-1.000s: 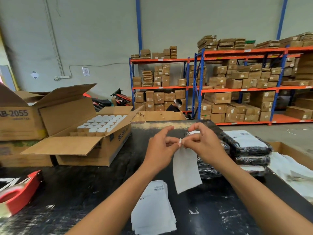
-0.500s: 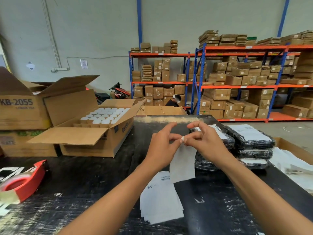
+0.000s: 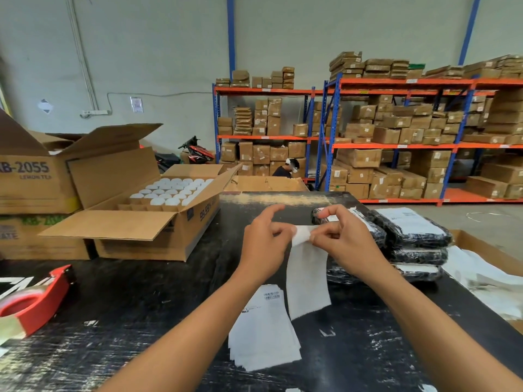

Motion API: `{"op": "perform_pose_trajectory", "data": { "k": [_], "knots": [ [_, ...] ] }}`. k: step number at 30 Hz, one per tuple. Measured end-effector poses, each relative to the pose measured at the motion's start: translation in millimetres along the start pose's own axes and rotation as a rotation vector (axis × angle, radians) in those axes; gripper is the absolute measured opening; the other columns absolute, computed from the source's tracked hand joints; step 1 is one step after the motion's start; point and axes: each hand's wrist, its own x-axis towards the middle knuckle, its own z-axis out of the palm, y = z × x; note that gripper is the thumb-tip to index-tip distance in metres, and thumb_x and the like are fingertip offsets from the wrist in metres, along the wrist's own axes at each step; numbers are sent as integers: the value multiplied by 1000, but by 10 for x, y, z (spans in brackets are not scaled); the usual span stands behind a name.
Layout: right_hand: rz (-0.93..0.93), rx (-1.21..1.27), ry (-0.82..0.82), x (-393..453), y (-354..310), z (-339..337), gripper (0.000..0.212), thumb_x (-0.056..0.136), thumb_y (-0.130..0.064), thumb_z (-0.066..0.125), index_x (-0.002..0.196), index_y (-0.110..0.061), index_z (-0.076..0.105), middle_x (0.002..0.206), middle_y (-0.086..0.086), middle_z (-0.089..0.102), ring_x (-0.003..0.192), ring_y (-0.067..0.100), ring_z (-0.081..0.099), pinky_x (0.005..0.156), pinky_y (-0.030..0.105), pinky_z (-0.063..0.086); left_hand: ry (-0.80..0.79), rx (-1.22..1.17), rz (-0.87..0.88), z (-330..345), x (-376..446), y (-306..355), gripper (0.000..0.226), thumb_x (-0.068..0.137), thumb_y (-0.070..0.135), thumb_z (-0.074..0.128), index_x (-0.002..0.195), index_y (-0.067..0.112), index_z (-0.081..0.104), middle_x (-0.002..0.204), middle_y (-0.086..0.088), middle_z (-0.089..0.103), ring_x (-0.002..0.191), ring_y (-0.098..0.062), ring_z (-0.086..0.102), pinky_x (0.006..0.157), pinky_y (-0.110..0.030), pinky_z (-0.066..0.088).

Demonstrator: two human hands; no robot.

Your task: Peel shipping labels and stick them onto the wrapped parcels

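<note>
— Clutter first, from the head view? What sits around my hands?

— Black table (image 3: pixel 113 306), scuffed. At its left edge a red tape dispenser (image 3: pixel 34 298); behind that an open carton (image 3: pixel 158 222) with white round lids showing, flaps spread. To the right, wrapped parcels (image 3: pixel 410 239) in black film lie stacked, the top one already carrying a white label. Beyond them a brown box edge with loose white backing sheets (image 3: pixel 486 284). Orange-and-blue shelving (image 3: pixel 396 142) full of cartons fills the back wall, and a person sits low in front of it.

— Anything between me and the parcels?

— My right hand (image 3: pixel 345 239) covers the near end of the left parcel stack. A pile of shipping labels (image 3: pixel 263 332) lies flat on the table below my wrists, barcode up.

— And the hands themselves?

— Both are raised above the table, forearms converging. The left hand (image 3: pixel 266 247) pinches the top edge of one label sheet (image 3: pixel 307 278) between thumb and fingers, index lifted. My right thumb and fingers nip the same top edge just beside it — the corner looks curled over, the sheet hanging down, its lower end in front of the label pile.
</note>
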Motion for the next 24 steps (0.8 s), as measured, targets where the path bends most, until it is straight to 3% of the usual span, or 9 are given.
{"op": "perform_pose_trajectory", "data": {
  "k": [3,5,9,12,14,15,19,22,24],
  "knots": [
    [77,19,29,-27,77,-4,34,81,-11,68,103,-29,49,77,-7,74,81,11,67,83,37,51,77,-42,-80,-20,7,-52,55,90,15,63,141,16,41,89,4,75,86,1,61,95,-23,31],
    [95,65,30,-41,87,38,37,83,-18,68,112,-28,48,80,-7,74,86,9,67,89,39,50,77,-65,-94,-16,-16,-69,56,90,15,63,141,16,40,88,6,74,83,5,60,95,-23,31],
    [89,134,26,-41,30,205,47,80,-40,70,117,-29,44,80,-9,74,80,0,67,80,29,49,49,-91,-94,2,-46,-95,52,90,17,63,138,18,42,84,11,73,85,6,59,91,-22,34],
    [93,154,56,-3,22,312,41,81,-29,71,113,-27,45,78,-2,74,78,4,67,81,30,50,41,-98,-112,-24,-29,-121,49,90,18,64,135,20,44,79,15,70,80,9,59,85,-15,36],
    [107,184,74,30,40,351,38,83,-20,70,113,-23,47,78,2,73,77,9,67,83,33,51,55,-98,-141,-64,-12,-151,47,89,17,64,132,21,46,78,15,70,71,9,60,72,-3,41],
    [116,189,79,47,54,360,39,83,-18,70,115,-21,48,77,2,73,77,10,67,81,32,51,80,-102,-169,-98,6,-172,47,89,17,65,132,22,45,79,15,69,71,7,60,70,-5,45],
    [176,148,139,105,147,330,47,80,-22,73,119,-20,46,75,-4,73,82,7,65,72,28,45,277,-165,-347,-332,161,-347,65,88,13,65,143,19,32,82,17,61,91,-3,48,95,-32,38],
    [232,131,173,137,226,265,52,79,-23,75,122,-19,46,78,-3,72,71,8,61,67,29,43,411,-230,-470,-513,257,-527,73,88,8,65,148,15,24,81,19,49,99,-7,43,101,-37,34],
    [255,96,196,153,278,217,50,79,-24,75,121,-19,47,77,-5,70,65,5,55,64,29,42,469,-256,-527,-607,287,-649,74,88,6,64,148,15,23,97,12,53,118,-15,44,105,-39,33]
  ]
}}
